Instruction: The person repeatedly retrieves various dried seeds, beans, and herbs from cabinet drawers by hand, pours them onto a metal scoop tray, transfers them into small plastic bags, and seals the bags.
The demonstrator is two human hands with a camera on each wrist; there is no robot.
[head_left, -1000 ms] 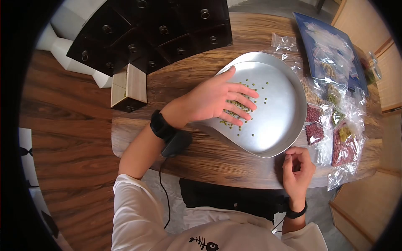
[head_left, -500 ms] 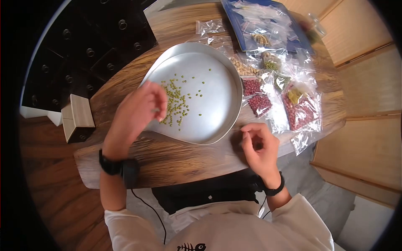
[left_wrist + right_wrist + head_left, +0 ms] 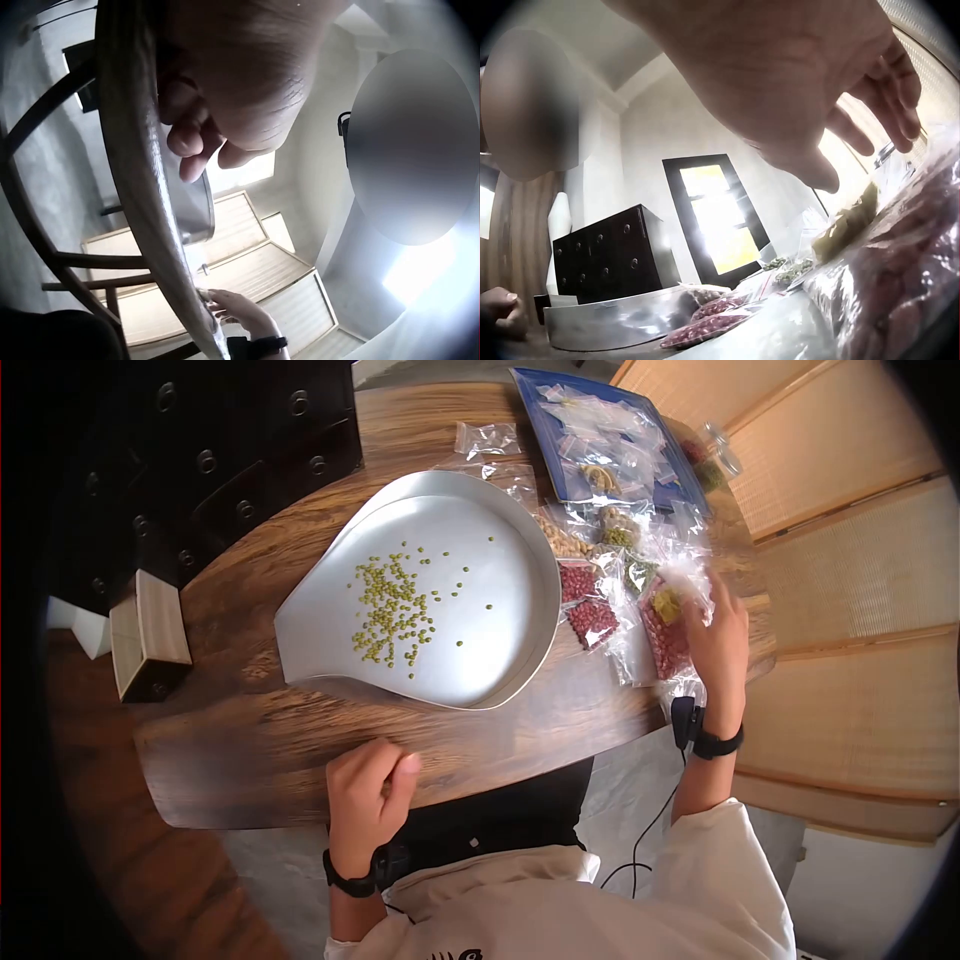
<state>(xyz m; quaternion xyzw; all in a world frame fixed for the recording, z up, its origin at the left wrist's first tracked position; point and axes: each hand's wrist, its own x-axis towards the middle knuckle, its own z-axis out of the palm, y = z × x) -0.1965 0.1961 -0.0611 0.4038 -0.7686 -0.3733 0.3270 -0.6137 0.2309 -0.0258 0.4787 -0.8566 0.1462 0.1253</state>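
Note:
A silver pan (image 3: 480,560) with a flared spout on its left holds scattered green beans (image 3: 390,610). Just below it, at the table's front edge, my left hand (image 3: 370,800) rests loosely curled and empty; its bent fingers also show in the left wrist view. Over at the right, my right hand (image 3: 720,645) is at a clear bag of red beans (image 3: 668,645) with a yellow-green piece (image 3: 667,604) inside. From the right wrist view, that hand (image 3: 780,82) hovers over the bag (image 3: 892,262), fingers spread and slightly bent; whether a fingertip touches the plastic is unclear.
Smaller bags of red beans (image 3: 592,622) lie between pan and right hand, with pale nuts (image 3: 563,540) behind. A blue tray (image 3: 545,445) of empty bags and a glass jar (image 3: 718,455) stand behind. Dark drawers (image 3: 240,450) and a small wooden box (image 3: 160,620) are left.
The left hand has left the beans in the pan and come back to the table's front edge. My right hand has moved from the front edge out to the bags. The head view has turned rightward.

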